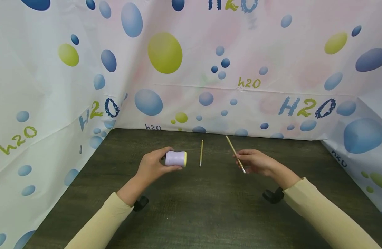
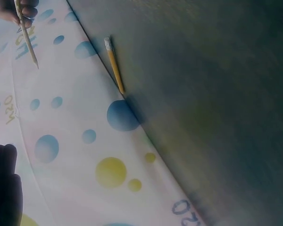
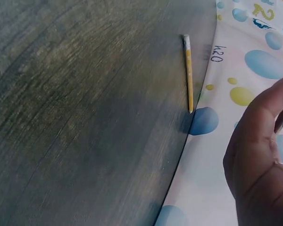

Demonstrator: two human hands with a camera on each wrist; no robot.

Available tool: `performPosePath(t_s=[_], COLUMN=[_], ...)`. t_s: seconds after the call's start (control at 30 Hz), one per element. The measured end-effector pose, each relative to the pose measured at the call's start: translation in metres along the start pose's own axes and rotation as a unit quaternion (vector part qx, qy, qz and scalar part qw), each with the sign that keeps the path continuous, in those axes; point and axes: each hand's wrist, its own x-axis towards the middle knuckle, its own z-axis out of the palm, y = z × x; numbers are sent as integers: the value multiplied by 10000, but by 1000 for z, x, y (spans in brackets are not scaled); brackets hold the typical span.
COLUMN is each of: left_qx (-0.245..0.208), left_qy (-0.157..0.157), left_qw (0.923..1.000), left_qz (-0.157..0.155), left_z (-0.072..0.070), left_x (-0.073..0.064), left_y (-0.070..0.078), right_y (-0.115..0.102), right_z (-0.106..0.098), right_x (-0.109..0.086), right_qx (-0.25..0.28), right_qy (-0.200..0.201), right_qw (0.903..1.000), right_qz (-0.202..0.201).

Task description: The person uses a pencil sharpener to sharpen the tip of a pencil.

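In the head view, the left hand [image 1: 151, 165] grips a small lilac cup-like container [image 1: 175, 159] with a yellow rim, tipped on its side with the rim facing right. The right hand [image 1: 256, 161] pinches a yellow pencil [image 1: 232, 147], its point slanting up and to the left. Between the hands a second yellow pencil [image 1: 201, 153] lies on the dark table, point toward the back. That lying pencil [image 3: 189, 75] shows also in the right wrist view, beside part of the right hand [image 3: 264, 160]. Dark fingers [image 2: 7, 183] of the left hand edge into the left wrist view.
The dark wood-grain table [image 1: 191, 214] ends at a white backdrop [image 1: 256, 62] printed with blue and green bubbles and H2O lettering. It rises behind the table and on both sides. Black straps [image 1: 273, 195] sit at both wrists.
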Motion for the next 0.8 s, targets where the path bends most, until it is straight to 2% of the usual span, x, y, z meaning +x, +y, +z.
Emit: performPosePath(t_s=[0.3,0.5,0.8], left_qx=[-43,-42,30], left_qy=[-97,-138,-348], left_qw=[9999,9998,9989], left_qz=[-121,-162,-324], left_z=[3,5,6], left_x=[0,0,-1], left_y=[-1,-3,-4], right_y=[5,7,13], right_z=[0,0,-3], right_x=[19,33,49], right_qx=[-52,-6,-79], right_qy=[118,334,577], right_qw=[9999,9993,9979], right_qz=[35,143,269])
